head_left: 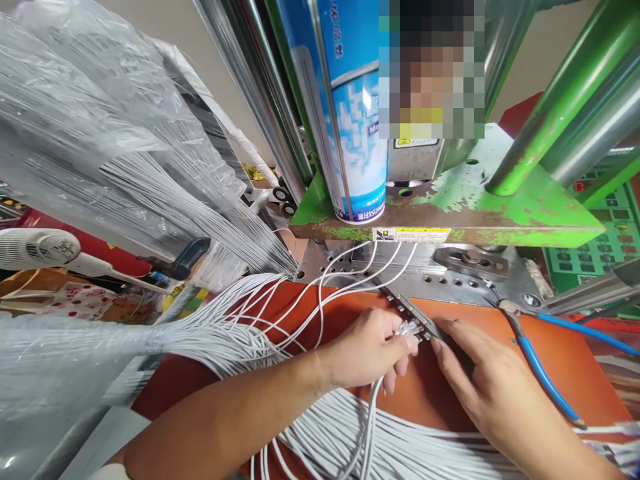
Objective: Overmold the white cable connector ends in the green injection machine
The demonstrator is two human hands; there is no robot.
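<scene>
Centre frame, the left hand (369, 348) pinches white cables (373, 415), likely light and floppy, best held just behind their ends; the right hand (493, 377) grasps a metal bar (409, 309), likely rigid.

The cables (370, 437) have smooth, matt plastic coats; the connectors (407, 328) at their ends look like clear, shiny plastic. The bar (409, 307) is dark metal with a dull sheen. The worktop (430, 407) looks smooth and faintly glossy. Above it, the machine frame (540, 217) is metal under glossy paint, chipped and rough along its edge, while the posts (260, 87) are polished metal. The can (357, 147) is glossy, the wrap (90, 100) crinkled, shiny plastic. The pliers (525, 341) pair bare metal with smooth-coated handles.
</scene>
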